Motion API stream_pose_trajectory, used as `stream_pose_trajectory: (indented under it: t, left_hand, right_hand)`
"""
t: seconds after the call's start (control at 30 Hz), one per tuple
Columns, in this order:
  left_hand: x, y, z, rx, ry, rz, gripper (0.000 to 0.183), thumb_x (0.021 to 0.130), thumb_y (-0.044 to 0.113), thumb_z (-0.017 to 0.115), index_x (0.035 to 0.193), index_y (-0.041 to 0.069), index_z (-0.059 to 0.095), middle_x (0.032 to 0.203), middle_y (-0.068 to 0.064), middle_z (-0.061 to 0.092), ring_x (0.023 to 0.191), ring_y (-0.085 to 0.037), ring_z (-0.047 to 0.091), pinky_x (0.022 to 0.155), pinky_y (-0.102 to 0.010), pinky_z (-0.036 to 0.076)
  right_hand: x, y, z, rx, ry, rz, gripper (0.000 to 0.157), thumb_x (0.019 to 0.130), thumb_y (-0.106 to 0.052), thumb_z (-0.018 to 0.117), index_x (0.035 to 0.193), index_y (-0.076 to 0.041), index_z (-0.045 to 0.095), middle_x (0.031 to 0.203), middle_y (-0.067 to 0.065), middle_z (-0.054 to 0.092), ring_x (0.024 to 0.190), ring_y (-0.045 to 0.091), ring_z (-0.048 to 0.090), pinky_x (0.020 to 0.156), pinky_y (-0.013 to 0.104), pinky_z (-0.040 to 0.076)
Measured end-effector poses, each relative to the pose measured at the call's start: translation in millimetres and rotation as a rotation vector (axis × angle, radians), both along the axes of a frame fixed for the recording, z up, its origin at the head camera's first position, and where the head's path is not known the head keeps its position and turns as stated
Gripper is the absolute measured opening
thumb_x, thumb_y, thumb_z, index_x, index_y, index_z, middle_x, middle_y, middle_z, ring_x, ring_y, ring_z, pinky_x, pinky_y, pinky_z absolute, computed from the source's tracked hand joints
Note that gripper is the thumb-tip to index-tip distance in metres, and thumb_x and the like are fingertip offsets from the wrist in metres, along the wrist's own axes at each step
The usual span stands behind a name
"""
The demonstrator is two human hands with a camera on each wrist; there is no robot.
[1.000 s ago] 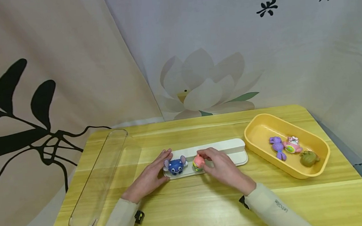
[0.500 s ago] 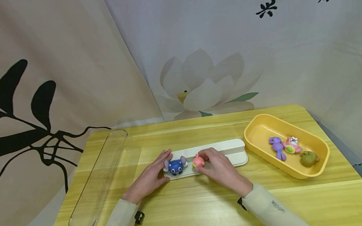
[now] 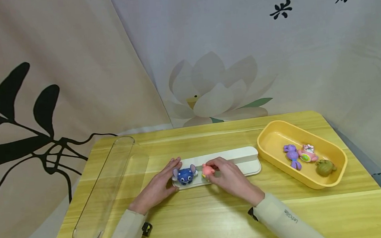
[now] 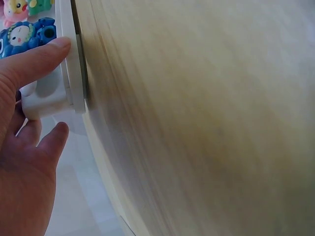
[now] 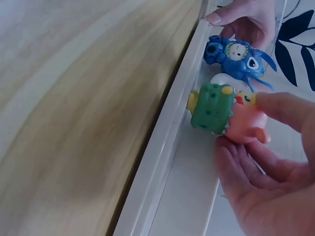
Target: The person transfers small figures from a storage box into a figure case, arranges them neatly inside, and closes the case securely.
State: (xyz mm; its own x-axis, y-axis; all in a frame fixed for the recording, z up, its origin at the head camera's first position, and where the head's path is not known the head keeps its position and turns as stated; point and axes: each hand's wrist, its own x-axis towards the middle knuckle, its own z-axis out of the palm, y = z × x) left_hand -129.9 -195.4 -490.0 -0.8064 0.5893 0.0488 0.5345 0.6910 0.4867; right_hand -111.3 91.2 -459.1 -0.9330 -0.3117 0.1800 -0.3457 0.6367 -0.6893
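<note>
My left hand (image 3: pixel 158 185) grips the left end of a white stepped display base (image 3: pixel 252 166), its thumb on the front edge in the left wrist view. Just beside that hand, a blue big-eared toy figure (image 3: pixel 185 175) sits on the base, facing forward. Between thumb and fingers, my right hand (image 3: pixel 233 180) pinches a pink toy figure (image 5: pixel 246 120) with a green lower part (image 5: pixel 212 108). In the right wrist view it is close beside the blue figure, over the base's lower step. From the head, fingers cover part of the pink figure.
At right, a yellow tray (image 3: pixel 274 162) holds a purple figure (image 3: pixel 292 155), a pink-and-white figure (image 3: pixel 307 152) and an olive-green figure (image 3: pixel 325 167). A clear plastic cover (image 3: pixel 107 192) lies at left on the wooden table (image 3: pixel 198 223). A printed cloth hangs behind.
The pink figure has shifted slightly left and turned or tilted in my right hand, so less of its green part shows. My right wrist has moved a little left; my left hand stays put.
</note>
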Motion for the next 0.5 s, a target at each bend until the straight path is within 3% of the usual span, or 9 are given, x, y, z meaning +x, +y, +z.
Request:
stream_pose_trajectory:
  t: [0.3, 0.5]
  left_hand:
    - [-1.0, 0.9, 0.5, -0.008, -0.010, 0.009, 0.090, 0.082, 0.017, 0.079, 0.154, 0.018, 0.025, 0.161, 0.011, 0.008, 0.146, -0.013, 0.008, 0.114, -0.035, 0.025]
    - [-0.7, 0.8, 0.4, -0.003, -0.012, 0.008, 0.089, 0.082, 0.017, 0.079, 0.154, 0.017, 0.026, 0.161, 0.010, 0.009, 0.146, -0.013, 0.008, 0.114, -0.036, 0.025]
  right_hand:
    - [-3.2, 2.1, 3.8, -0.038, 0.010, 0.122, 0.029, 0.088, -0.018, 0.072, 0.117, -0.012, 0.068, 0.112, -0.003, 0.064, 0.098, 0.009, 0.061, 0.085, 0.030, 0.054]
    - [-6.8, 1.8, 3.8, -0.010, -0.009, 0.133, 0.028, 0.090, -0.017, 0.069, 0.119, -0.017, 0.069, 0.112, -0.006, 0.058, 0.099, 0.008, 0.056, 0.087, 0.029, 0.052]
